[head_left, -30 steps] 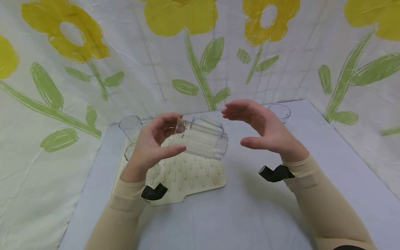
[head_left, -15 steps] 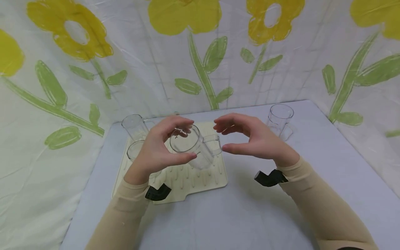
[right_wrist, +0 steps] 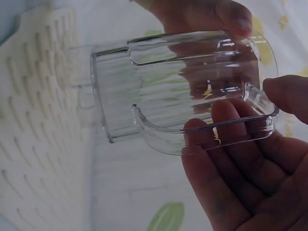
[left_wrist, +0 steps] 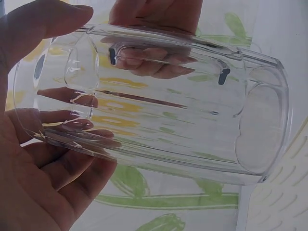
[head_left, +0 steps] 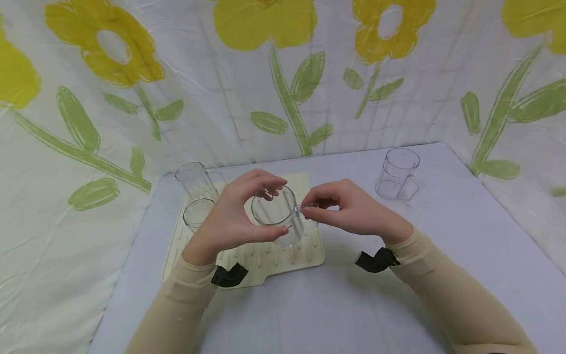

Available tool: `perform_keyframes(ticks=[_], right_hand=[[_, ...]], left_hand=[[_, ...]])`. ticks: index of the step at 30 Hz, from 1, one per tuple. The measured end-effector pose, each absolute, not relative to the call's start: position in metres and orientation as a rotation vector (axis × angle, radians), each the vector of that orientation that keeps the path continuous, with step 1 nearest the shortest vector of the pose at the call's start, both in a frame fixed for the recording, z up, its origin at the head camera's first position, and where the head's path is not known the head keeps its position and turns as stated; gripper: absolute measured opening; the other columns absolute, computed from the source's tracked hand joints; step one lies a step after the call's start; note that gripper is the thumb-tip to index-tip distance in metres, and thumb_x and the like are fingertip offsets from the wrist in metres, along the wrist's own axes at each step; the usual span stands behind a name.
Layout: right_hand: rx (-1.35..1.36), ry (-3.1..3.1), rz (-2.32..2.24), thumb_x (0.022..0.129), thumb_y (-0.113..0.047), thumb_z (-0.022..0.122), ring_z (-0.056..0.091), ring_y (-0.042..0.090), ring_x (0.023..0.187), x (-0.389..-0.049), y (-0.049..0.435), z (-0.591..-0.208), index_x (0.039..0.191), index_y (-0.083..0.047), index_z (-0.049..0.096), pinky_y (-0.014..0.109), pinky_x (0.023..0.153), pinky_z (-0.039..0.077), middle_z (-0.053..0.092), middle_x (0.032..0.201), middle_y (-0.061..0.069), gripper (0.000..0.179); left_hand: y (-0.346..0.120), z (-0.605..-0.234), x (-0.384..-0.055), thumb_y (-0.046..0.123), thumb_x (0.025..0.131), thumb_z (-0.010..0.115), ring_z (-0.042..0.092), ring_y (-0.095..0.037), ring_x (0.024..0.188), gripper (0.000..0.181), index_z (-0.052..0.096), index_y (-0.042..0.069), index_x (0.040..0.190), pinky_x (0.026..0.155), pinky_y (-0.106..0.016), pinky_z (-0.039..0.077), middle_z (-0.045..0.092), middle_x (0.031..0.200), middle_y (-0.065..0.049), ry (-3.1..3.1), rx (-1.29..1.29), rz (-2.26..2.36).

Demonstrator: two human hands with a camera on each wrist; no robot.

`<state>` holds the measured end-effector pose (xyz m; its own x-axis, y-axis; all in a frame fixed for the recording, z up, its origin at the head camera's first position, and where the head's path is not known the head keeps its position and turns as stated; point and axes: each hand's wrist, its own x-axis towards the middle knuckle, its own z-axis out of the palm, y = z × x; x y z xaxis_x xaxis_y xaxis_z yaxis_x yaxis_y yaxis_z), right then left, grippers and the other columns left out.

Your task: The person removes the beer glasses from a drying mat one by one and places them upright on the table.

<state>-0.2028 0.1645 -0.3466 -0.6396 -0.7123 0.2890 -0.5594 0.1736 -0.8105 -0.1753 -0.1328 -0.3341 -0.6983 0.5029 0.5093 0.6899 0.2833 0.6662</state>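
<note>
A clear glass mug (head_left: 287, 231) is held upright, slightly tilted, above the cream drying mat (head_left: 305, 253). My left hand (head_left: 239, 211) grips it near the rim, thumb on the near side and fingers round the far side. My right hand (head_left: 353, 209) is at the mug's handle (right_wrist: 163, 139), thumb and fingers closing on it from the right. In the left wrist view the mug (left_wrist: 168, 106) spans most of the picture, its base pointing toward the mat. Nothing is seen inside the mug.
Two more glass mugs, one behind (head_left: 194, 179) and one nearer (head_left: 197, 212), stand at the mat's left side, the nearer partly hidden by my left hand. Another mug (head_left: 395, 174) stands at the back right of the white table (head_left: 318, 309). A flowered curtain (head_left: 185, 88) hangs behind.
The mug has turned from lying sideways to nearly upright, its handle now to the right. My right hand has moved left and taken the handle.
</note>
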Motion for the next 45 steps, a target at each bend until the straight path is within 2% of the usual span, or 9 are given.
perform_keyframes(ticks=[5,9,17,21,25,28,33,40,45], right_hand=[[-1.224,2.253,-1.434,0.109,-0.018,0.074,0.073,0.022,0.085,-0.2022,0.1629,-0.3467,0.104,-0.022,0.082,0.032,0.081,0.065,0.078,0.091,-0.002,0.011],[-1.222,2.25,-1.423,0.109,-0.018,0.074,0.071,0.018,0.082,-0.2031,0.1623,-0.3475,0.101,-0.023,0.081,0.032,0.077,0.063,0.077,0.089,-0.002,0.012],[-1.148,2.219,-1.4,0.109,-0.018,0.072,0.074,0.029,0.083,-0.2034,0.1636,-0.3459,0.1,-0.018,0.082,0.033,0.075,0.062,0.078,0.088,-0.003,0.013],[-1.077,2.164,-1.383,0.109,-0.019,0.071,0.074,0.035,0.087,-0.2038,0.1652,-0.3443,0.099,-0.018,0.081,0.035,0.081,0.063,0.078,0.089,0.0,0.015],[-1.014,2.117,-1.358,0.11,-0.021,0.069,0.075,0.03,0.091,-0.2053,0.1672,-0.3434,0.1,-0.015,0.083,0.037,0.088,0.064,0.079,0.091,0.003,0.018],[-0.986,2.065,-1.376,0.109,-0.019,0.068,0.076,0.027,0.092,-0.2065,0.1684,-0.3436,0.103,-0.008,0.083,0.038,0.091,0.065,0.081,0.093,0.006,0.02],[-0.961,1.959,-1.47,0.109,-0.013,0.068,0.077,0.031,0.091,-0.2072,0.1699,-0.3446,0.109,0.005,0.081,0.041,0.095,0.066,0.081,0.094,0.01,0.023],[-0.921,1.941,-1.565,0.108,-0.013,0.07,0.077,0.039,0.09,-0.2061,0.1709,-0.3438,0.107,-0.002,0.086,0.042,0.099,0.065,0.082,0.09,0.009,0.019],[-0.928,1.945,-1.607,0.107,-0.011,0.069,0.079,0.03,0.086,-0.2057,0.172,-0.3417,0.107,-0.001,0.086,0.041,0.098,0.065,0.083,0.088,0.008,0.02]], left_hand=[[-0.1321,-0.3343,-0.1741,0.024,0.075,0.105,0.067,-0.015,0.117,0.073,0.073,0.016,0.141,0.099,-0.037,0.062,0.071,0.131,0.004,-2.385,-1.122,-1.356],[-0.1319,-0.3343,-0.1737,0.025,0.076,0.105,0.068,-0.015,0.117,0.074,0.073,0.021,0.142,0.099,-0.033,0.061,0.072,0.131,0.004,-2.394,-1.137,-1.339],[-0.1309,-0.3335,-0.1726,0.028,0.076,0.105,0.068,-0.012,0.115,0.076,0.071,0.025,0.145,0.1,-0.032,0.06,0.07,0.13,0.01,-2.413,-1.157,-1.275],[-0.1304,-0.3335,-0.1725,0.028,0.077,0.105,0.068,-0.012,0.115,0.077,0.071,0.027,0.146,0.1,-0.033,0.06,0.069,0.131,0.013,-2.432,-1.164,-1.266],[-0.1301,-0.3337,-0.1716,0.028,0.078,0.105,0.067,-0.012,0.115,0.078,0.07,0.028,0.147,0.101,-0.033,0.059,0.068,0.132,0.014,-2.458,-1.168,-1.263],[-0.1298,-0.3337,-0.1706,0.028,0.078,0.105,0.066,-0.012,0.117,0.078,0.07,0.028,0.148,0.102,-0.033,0.059,0.068,0.133,0.014,-2.468,-1.175,-1.271],[-0.1308,-0.3339,-0.1705,0.028,0.078,0.105,0.066,-0.012,0.12,0.081,0.069,0.027,0.151,0.104,-0.033,0.059,0.068,0.136,0.012,-2.442,-1.194,-1.274],[-0.1328,-0.3327,-0.1719,0.025,0.078,0.105,0.066,-0.015,0.126,0.084,0.067,0.023,0.153,0.106,-0.034,0.059,0.069,0.142,0.009,-2.382,-1.193,-1.307],[-0.135,-0.3298,-0.1732,0.022,0.078,0.105,0.066,-0.017,0.128,0.086,0.066,0.022,0.154,0.107,-0.036,0.06,0.069,0.143,0.007,-2.351,-1.191,-1.319]])
